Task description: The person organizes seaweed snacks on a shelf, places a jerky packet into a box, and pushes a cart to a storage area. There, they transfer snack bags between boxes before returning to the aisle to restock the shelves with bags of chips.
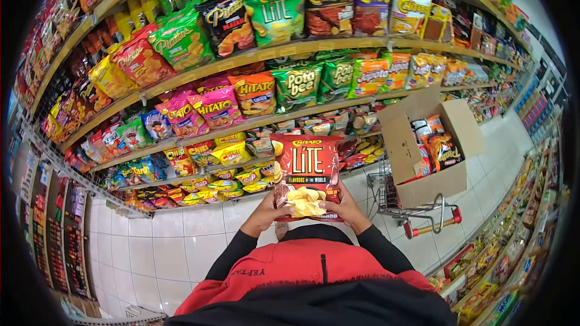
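Observation:
A red bag of Chitato Lite potato chips (307,172) is held upright in front of me, its printed front turned toward the camera. My left hand (266,211) grips its lower left side, with the thumb over the front. On the lower right side, my right hand (350,206) grips it the same way. The fingers behind the bag are hidden. Beyond the bag stand shelves of snack bags; a green Chitato Lite bag (275,14) is on an upper shelf.
To my right, an open cardboard box (423,190) with several snack bags (444,150) inside sits on a metal shopping cart (382,190). The cart's red-ended handle (432,227) points toward me. More stocked shelves (501,253) line the right side, and another rack (60,229) stands at left.

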Motion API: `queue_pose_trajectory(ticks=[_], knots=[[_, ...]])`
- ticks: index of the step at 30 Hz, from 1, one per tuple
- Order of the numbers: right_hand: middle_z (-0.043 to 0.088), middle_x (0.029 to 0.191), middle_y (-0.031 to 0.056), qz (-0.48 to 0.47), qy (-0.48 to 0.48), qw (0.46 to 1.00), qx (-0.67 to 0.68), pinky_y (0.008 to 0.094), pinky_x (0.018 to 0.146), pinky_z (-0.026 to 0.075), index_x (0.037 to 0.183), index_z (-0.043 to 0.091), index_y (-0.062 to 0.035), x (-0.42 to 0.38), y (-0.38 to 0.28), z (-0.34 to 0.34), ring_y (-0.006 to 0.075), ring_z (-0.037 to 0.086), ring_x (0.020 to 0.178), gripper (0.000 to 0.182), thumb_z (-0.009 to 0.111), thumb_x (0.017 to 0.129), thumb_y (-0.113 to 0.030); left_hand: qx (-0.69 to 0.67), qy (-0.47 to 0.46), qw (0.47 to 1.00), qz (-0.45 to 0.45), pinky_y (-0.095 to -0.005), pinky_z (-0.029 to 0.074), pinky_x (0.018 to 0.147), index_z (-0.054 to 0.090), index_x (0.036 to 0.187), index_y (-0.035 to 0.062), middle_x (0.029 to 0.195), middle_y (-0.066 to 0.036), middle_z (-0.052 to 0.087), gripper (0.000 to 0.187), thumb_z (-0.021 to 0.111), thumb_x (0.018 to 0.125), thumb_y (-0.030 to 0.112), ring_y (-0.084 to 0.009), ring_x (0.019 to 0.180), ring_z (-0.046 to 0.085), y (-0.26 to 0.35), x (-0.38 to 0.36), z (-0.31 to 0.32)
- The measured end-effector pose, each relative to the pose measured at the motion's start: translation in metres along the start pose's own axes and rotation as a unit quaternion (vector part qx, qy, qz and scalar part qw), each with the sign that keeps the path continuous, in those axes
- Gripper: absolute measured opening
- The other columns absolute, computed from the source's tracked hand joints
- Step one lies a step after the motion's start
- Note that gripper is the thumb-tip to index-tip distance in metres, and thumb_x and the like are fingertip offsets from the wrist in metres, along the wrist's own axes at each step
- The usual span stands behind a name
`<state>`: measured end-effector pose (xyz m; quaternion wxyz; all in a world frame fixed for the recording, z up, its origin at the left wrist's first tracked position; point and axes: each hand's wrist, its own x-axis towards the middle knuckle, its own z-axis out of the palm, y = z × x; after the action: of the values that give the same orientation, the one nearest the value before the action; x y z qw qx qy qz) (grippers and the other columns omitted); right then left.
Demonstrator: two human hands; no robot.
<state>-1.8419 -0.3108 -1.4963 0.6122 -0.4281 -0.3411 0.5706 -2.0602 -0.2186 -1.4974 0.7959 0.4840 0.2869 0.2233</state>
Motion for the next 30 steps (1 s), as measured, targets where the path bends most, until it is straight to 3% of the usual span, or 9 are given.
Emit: queue_pose_trajectory(ticks=[3,9,12,15,20,23,26,28,30], knots=[[0.045,0.126,0.0093,0.012,0.013,1.0,-0.008,0.0335,0.097,0.041,0.136,0.024,-0.0048,-0.026,-0.01,-0.002,0.0191,0.047,0.116,0.083,0.074,0.069,0.002,0.024,0.004,0.999,0.045,-0.0296,0.042,0.093,0.036,0.128,0.0017,0.121,-0.008,0.051,0.069,0.073,0.071,0.002,-0.0158,0.108,0.052,-0.004,-0.013,0.026],[0.041,0.129,0.009,-0.097,-0.069,0.992,-0.047,0.0331,0.097,0.04,0.138,0.021,-0.0059,-0.06,-0.026,-0.003,0.0176,0.044,0.118,0.084,0.072,0.071,0.002,0.105,0.005,0.985,0.136,-0.0294,0.043,0.092,0.039,0.124,0.0012,0.116,-0.007,0.053,0.067,0.076,0.068,0.004,-0.0155,0.105,0.053,-0.004,-0.031,0.038],[0.041,0.128,0.0082,0.01,-0.013,0.998,-0.056,0.0327,0.097,0.04,0.138,0.021,-0.0054,-0.06,-0.018,-0.007,0.0173,0.045,0.117,0.086,0.072,0.069,0.004,0.096,0.022,0.992,0.084,-0.0302,0.042,0.093,0.038,0.125,0.0007,0.114,-0.006,0.053,0.069,0.077,0.068,0.006,-0.0148,0.105,0.053,0.001,-0.032,0.046],[0.044,0.127,0.0085,-0.119,-0.037,0.989,-0.077,0.0316,0.094,0.043,0.137,0.022,-0.0047,-0.076,-0.029,0.007,0.0173,0.048,0.114,0.088,0.071,0.067,0.008,0.158,0.0,0.975,0.154,-0.0299,0.041,0.093,0.04,0.122,0.0022,0.114,-0.006,0.052,0.065,0.076,0.069,0.005,-0.0141,0.105,0.052,-0.006,-0.04,0.041],[0.042,0.129,0.0086,0.022,-0.025,0.998,-0.056,0.0315,0.094,0.043,0.134,0.026,-0.0043,-0.073,-0.02,0.007,0.0182,0.046,0.116,0.084,0.07,0.065,0.01,0.148,0.02,0.974,0.173,-0.0287,0.041,0.092,0.039,0.121,0.0026,0.113,-0.006,0.053,0.064,0.075,0.069,0.006,-0.0152,0.106,0.051,-0.003,-0.048,0.041],[0.044,0.126,0.0115,-0.08,-0.038,0.994,-0.072,0.0331,0.094,0.043,0.134,0.028,-0.0035,-0.077,-0.025,0.024,0.0203,0.047,0.115,0.083,0.072,0.065,0.007,0.168,0.038,0.969,0.177,-0.0291,0.04,0.093,0.036,0.125,0.0025,0.114,-0.006,0.052,0.072,0.078,0.066,0.007,-0.0143,0.107,0.05,-0.009,-0.065,0.032],[0.054,0.114,0.0094,0.024,-0.066,0.993,-0.089,0.028,0.078,0.051,0.13,0.031,-0.0028,-0.072,-0.015,0.024,0.0145,0.058,0.094,0.076,0.071,0.066,0.009,0.13,0.067,0.974,0.174,-0.03,0.039,0.096,0.032,0.13,0.0021,0.119,-0.006,0.05,0.081,0.08,0.065,0.007,-0.0152,0.111,0.049,-0.006,-0.081,0.03],[0.057,0.106,0.0068,0.045,-0.107,0.989,-0.088,0.0242,0.068,0.052,0.128,0.032,-0.0026,-0.065,-0.001,0.03,0.0091,0.057,0.08,0.074,0.07,0.066,0.011,0.082,0.085,0.975,0.19,-0.0303,0.037,0.098,0.031,0.132,0.0023,0.121,-0.006,0.049,0.084,0.08,0.064,0.007,-0.0151,0.112,0.048,-0.011,-0.092,0.024],[0.057,0.101,0.0056,0.072,-0.124,0.985,-0.093,0.0257,0.07,0.053,0.125,0.036,-0.0027,-0.064,0.002,0.045,0.0086,0.056,0.076,0.068,0.069,0.067,0.012,0.066,0.105,0.974,0.189,-0.0303,0.039,0.096,0.032,0.13,0.0022,0.116,-0.006,0.051,0.081,0.079,0.063,0.004,-0.0144,0.109,0.05,-0.017,-0.109,0.015]])
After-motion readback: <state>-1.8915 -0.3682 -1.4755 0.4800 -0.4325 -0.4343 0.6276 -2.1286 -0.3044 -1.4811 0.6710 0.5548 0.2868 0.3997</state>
